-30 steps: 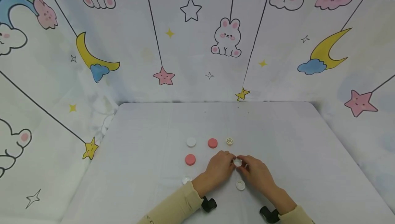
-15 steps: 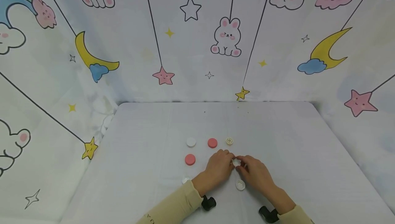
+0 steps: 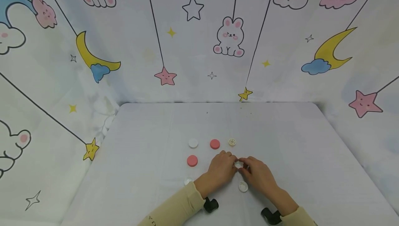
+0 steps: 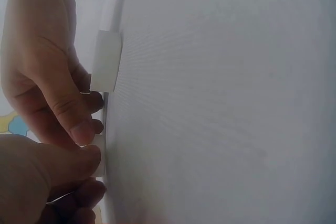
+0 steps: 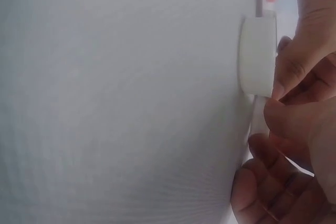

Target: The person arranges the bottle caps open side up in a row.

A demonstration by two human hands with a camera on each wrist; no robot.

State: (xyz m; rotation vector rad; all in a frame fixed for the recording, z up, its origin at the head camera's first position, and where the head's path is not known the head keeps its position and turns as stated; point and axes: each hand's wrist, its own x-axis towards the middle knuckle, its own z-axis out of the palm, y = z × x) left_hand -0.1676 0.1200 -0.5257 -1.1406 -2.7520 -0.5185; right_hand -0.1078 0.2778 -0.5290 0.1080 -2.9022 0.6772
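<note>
My left hand (image 3: 222, 168) and right hand (image 3: 259, 174) meet over the table, fingertips pinching a small white disc (image 3: 238, 164) from opposite sides. In the left wrist view the disc's edge (image 4: 100, 166) shows between the thumbs and fingers, close to the cloth. Just in front of the hands lies another white disc with a ringed face (image 3: 243, 187); it appears as a thick white block shape (image 5: 258, 56) in the right wrist view. Beyond the fingers sits a small cream disc with a gold ringed pattern (image 3: 232, 142). The fingers cover parts of the held disc.
Two red discs (image 3: 214, 144) lie left of the hands, along with a white disc (image 3: 193, 143). Another white disc (image 3: 188, 182) is partly hidden by my left forearm. The white-covered table (image 3: 149, 129) ends at a printed cloth backdrop (image 3: 193, 56).
The held disc has shifted and turned very slightly between the fingertips. Both hands otherwise keep their place, and the discs on the table have not moved.
</note>
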